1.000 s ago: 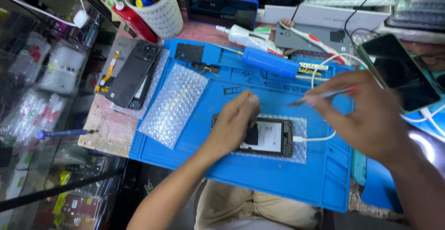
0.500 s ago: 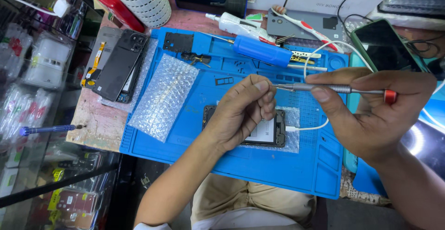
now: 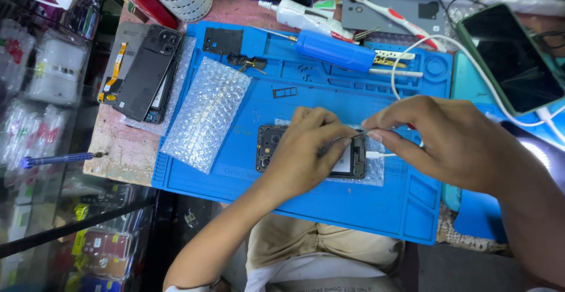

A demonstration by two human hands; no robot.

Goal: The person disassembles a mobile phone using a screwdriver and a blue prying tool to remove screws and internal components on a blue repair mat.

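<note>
Opened black smartphone with its back off [image 3: 276,148] lies flat on a small clear bubble-wrap piece near the middle of the blue silicone repair mat [image 3: 365,203], a white cable plugged into its right end. Left hand [image 3: 303,159] rests on top of the phone, fingers curled, pinning it down and covering its centre. Right hand [image 3: 453,142] sits just right of the phone, thumb and forefinger pinched tight on a thin metal tool [image 3: 347,140] whose tip meets the phone under the left fingertips; exact contact point hidden. Larger sheet of clear bubble wrap [image 3: 206,112] lies on the mat's left part, well left of the phone. Blue cylindrical electric screwdriver [image 3: 335,50] lies along the mat's top trays, above the phone. Second dismantled black phone with orange flex strip [image 3: 144,71] sits on the desk [image 3: 120,151] left of the mat. Dark-screened phone in green case [image 3: 512,56] leans past the mat's top right corner.
</note>
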